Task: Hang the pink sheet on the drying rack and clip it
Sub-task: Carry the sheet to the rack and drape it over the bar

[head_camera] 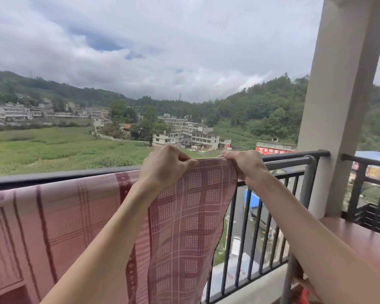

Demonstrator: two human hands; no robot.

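Right now I am pinching the pink sheet's [184,216] top edge with both my left hand [162,165] and right hand [244,164], drawing it taut along the drying rack's bar [290,162] (no clip in sight), keeping the edge level.

Pink sheet [53,216] — lower part cropped

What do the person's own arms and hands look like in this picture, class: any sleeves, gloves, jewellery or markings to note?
Both arms are bare from the wrists down to the frame edge: no sleeves show. The left hand and right hand wear no gloves, and no rings, watch, bracelets or markings are visible. The forearms look slim and long in the wide-angle view.
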